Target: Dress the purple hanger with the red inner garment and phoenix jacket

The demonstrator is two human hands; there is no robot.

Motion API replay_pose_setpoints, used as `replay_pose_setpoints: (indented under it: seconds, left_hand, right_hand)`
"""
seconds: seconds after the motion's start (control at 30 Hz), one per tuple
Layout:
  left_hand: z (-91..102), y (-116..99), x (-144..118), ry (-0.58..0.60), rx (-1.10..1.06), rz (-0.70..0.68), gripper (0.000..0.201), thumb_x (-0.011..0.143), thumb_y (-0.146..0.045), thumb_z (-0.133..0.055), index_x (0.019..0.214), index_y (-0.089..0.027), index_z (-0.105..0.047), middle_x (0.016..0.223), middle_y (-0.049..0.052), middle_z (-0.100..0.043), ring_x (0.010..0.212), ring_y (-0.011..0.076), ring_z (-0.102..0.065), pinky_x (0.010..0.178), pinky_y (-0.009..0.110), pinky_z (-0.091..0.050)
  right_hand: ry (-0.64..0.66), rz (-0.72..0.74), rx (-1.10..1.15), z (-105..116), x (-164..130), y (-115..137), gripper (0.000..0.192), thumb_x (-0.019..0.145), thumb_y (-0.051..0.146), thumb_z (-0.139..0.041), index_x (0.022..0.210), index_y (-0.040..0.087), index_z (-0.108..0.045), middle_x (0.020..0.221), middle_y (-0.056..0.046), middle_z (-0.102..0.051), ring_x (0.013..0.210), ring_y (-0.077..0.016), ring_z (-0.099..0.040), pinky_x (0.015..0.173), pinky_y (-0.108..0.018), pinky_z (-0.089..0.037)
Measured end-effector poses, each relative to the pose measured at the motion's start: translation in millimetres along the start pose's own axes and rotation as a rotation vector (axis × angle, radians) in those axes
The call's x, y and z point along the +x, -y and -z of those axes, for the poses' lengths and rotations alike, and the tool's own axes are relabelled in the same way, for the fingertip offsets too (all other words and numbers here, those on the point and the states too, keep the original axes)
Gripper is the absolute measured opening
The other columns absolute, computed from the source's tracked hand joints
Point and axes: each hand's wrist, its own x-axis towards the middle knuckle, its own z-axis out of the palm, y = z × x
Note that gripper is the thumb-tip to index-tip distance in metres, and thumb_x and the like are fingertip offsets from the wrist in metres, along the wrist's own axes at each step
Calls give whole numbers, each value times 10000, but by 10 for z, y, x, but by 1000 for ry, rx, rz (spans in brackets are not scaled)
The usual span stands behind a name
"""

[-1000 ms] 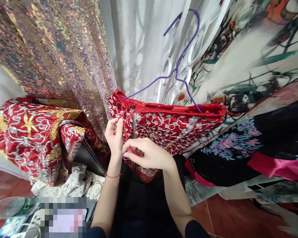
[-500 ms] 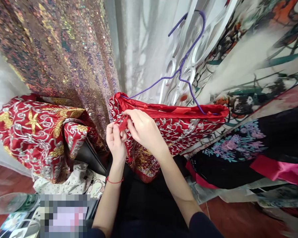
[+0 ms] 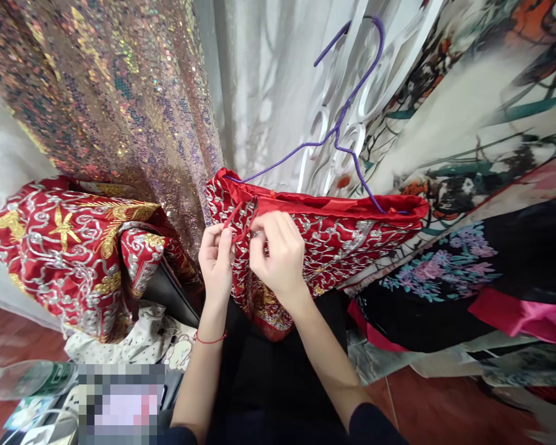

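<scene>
Red embroidered garment, satin with silver and gold scrollwork, hung on a purple wire hanger whose hook rides over a white plastic ring rack; the garment sits at centre frame, in front of a pale sheer curtain. Thin red cord at the garment's left shoulder, running down from the neckline. Left hand: fingers curled, thumb and forefinger pinched on the cord, a red string bracelet at the wrist. Right hand: fingertips bunched and closed on the same cord just beside the left hand, the two hands touching. Second red embroidered garment, heaped at far left, gold star and phoenix motifs showing. Iridescent sequin fabric hanging behind it, upper left. Printed fabric with ink-style figures, upper right; black floral fabric with pink hem below it, just beside the hung garment. White polka-dot cloth under the heaped garment. Clear plastic bottle, lying at lower left on the red tile floor.
</scene>
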Motion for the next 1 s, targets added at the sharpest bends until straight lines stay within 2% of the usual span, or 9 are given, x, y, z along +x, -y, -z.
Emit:
replay_pose_setpoints:
  seconds: [0.07,0.2,0.3,0.43,0.5,0.6,0.67,0.83,1.0]
  left_hand:
    - [-5,-34,24,60,34,27,257,830,-432,-752,892,-200,-659,701,-44,-574,487,17,-402,427,121,-324]
    - [-1,-126,82,272,156,72,244,836,-427,-745,927,-209,-684,845,9,-663,674,72,-571,592,165,-474]
    - [37,-225,177,359,233,47,306,871,-459,-698,1072,-230,-669,796,0,-634,656,82,-557,614,196,-481]
    - [95,-307,410,439,349,-42,348,876,-420,-704,1160,-230,-643,677,-39,-538,571,74,-454,561,200,-414]
    - [102,-287,555,380,398,-154,279,872,-382,-714,1091,-217,-661,689,-34,-533,583,75,-442,560,204,-391]
    - [70,-192,725,123,383,-334,190,880,-367,-704,951,-202,-642,744,-19,-558,639,76,-490,611,206,-412]
    - [24,-116,759,54,364,-364,197,891,-380,-688,924,-200,-613,760,-14,-577,669,82,-533,648,213,-439]
    - [-85,-6,604,342,355,-148,279,917,-472,-627,974,-202,-588,727,-11,-624,662,105,-603,682,245,-494]
    - [-50,-58,546,420,410,-159,316,943,-494,-575,890,-188,-637,740,5,-634,698,112,-597,714,248,-479]
  right_hand:
    - [-44,-136,90,-57,-131,-63,185,851,126,-456,924,160,-623,855,-100,-666,839,-232,-595,819,-387,-495]
    - [131,-188,442,-207,-231,-237,393,856,177,-540,1248,157,-533,1224,-143,-655,1111,-232,-623,979,-387,-508]
    - [223,-124,568,-212,-145,-353,161,963,243,-487,1036,206,-625,1054,-76,-704,976,-191,-661,902,-345,-526]
    - [167,-154,401,-16,-38,-478,204,977,298,-528,874,206,-677,933,-53,-737,884,-198,-682,854,-355,-515]
    - [41,-237,320,118,-32,-538,221,976,311,-526,872,208,-692,924,-50,-752,856,-196,-695,825,-349,-523]
    - [-227,-378,230,266,-56,-598,268,979,361,-503,838,211,-674,861,-47,-738,788,-190,-688,783,-347,-531]
    - [-258,-428,267,277,-67,-597,244,960,392,-527,851,214,-652,862,-51,-727,790,-190,-685,786,-354,-539]
    - [47,-478,758,-36,29,-523,351,813,432,-721,1058,226,-577,961,-50,-733,891,-189,-706,868,-357,-570]
    - [239,-426,949,-275,223,-527,352,850,558,-650,897,209,-643,859,-36,-730,793,-166,-693,843,-351,-583]
